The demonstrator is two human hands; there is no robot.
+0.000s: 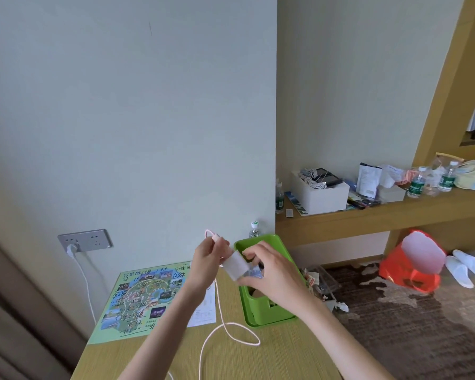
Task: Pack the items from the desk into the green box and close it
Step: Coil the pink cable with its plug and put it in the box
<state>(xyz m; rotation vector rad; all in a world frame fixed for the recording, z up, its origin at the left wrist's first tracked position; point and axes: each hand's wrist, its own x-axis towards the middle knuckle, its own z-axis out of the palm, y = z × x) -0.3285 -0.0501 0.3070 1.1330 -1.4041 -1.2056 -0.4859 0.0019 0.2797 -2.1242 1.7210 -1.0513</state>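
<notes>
The green box (269,311) stands open at the desk's right edge, with dark items partly visible inside. My left hand (207,260) is raised above the desk and pinches the plug end of a pink cable (225,329). The cable hangs down and loops over the wooden desk (154,355). My right hand (274,275) is over the box opening and grips a white charger block (235,264) that sits between both hands. The cable's plug meets the block; whether it is plugged in or pulled free I cannot tell.
A colourful map sheet (140,300) and a white paper (203,311) lie on the desk's left part. A wall socket (85,239) holds a white plug and cord. A bottle (255,229) stands behind the box. A cluttered shelf (368,212) and a red bag (412,267) are to the right.
</notes>
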